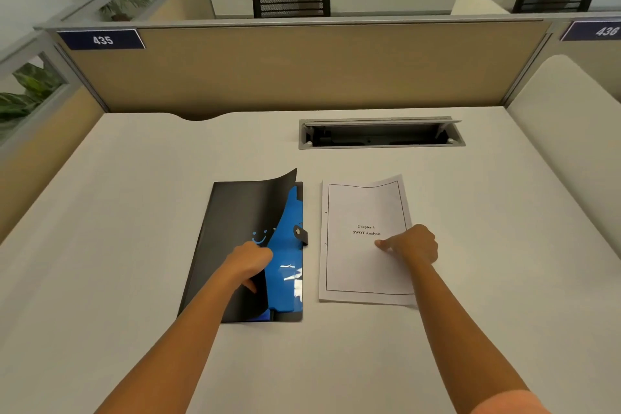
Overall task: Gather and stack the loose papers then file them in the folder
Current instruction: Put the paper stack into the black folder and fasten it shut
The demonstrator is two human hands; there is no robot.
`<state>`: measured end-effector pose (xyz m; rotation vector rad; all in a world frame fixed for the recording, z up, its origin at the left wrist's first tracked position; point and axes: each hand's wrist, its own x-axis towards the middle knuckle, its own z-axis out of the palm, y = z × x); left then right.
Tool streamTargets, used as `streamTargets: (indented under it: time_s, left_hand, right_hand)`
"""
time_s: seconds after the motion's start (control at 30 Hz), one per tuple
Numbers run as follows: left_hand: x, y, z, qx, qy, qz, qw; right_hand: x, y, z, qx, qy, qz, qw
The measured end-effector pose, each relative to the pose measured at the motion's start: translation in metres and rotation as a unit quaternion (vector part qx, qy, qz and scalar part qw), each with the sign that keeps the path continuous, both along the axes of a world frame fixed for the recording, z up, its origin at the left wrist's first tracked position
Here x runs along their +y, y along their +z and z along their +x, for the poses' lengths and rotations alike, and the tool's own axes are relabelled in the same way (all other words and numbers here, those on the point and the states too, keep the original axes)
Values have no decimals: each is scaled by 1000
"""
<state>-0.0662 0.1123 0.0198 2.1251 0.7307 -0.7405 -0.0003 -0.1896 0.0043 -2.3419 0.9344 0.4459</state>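
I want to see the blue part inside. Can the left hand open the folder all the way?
Probably yes. The left hand already grips the black cover and has it lifted off the blue inside. Nothing lies on the folder, and the desk to its left is bare.

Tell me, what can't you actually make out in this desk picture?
- How many sheets the paper stack holds: head view from above shows only the top page.
- Left hand fingertips: tucked under the folder cover.
- Folder contents: the half-lifted cover hides them.
- Cable tray interior: too dark.
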Motion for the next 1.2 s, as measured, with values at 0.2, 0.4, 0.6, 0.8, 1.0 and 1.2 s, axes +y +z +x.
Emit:
streamTargets:
  time_s: [0.2, 0.4, 0.6, 0.8, 1.0, 1.2]
  left_hand:
    - [4, 0, -3, -3, 3, -14, 1000]
    - [4, 7, -5, -4, 25, -27, 999]
    - [3, 9, -8, -14, 21, -30, 999]
    - [4, 14, -9, -13, 27, -34, 999]
    - [6, 14, -13, -21, 47, -60, 997]
    - [1, 15, -13, -27, 22, -31, 999]
  right_hand:
    - [-24, -9, -8, -77, 79, 70, 991]
    - [-43, 4, -20, -150, 136, 204, 958]
    - [-55, 47, -21, -154, 191, 351, 903]
    - [-44, 68, -13, -65, 263, 320, 908]
    - [-23, 65, -3, -45, 252, 272, 928]
    - [7, 60, 11, -80, 278, 234, 928]
